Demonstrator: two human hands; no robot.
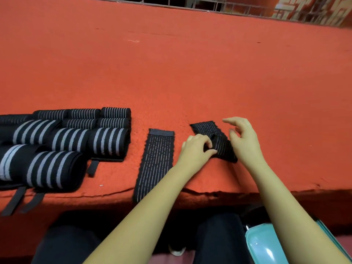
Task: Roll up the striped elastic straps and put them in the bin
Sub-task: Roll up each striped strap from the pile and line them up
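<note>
At the far left of the red-covered table (171, 73), a cluster of rolled straps (62, 141) lies packed side by side in rows. They are black with grey stripes, the nearer ones fatter and broader-striped than the far ones. A few plain black tabs (13, 202) trail from the nearest rolls over the table's front edge. Just right of the cluster, apart from it, a flat strap (156, 161) lies unrolled, its dark end patch pointing away and its near end hanging over the edge. Further right, the left hand (196, 151) has its fingers curled, pinching the small started roll in the middle of a thin-striped strap (206, 128) that lies at an angle on the table. The right hand (243, 140) hangs just beside it on the strap's right, fingers loosely bent and spread and gripping nothing. Whether its palm touches the strap's near end cannot be told. At the lower right, below the table's edge and beside the person's dark-clothed legs, a corner of the teal bin (264, 244) shows.
</note>
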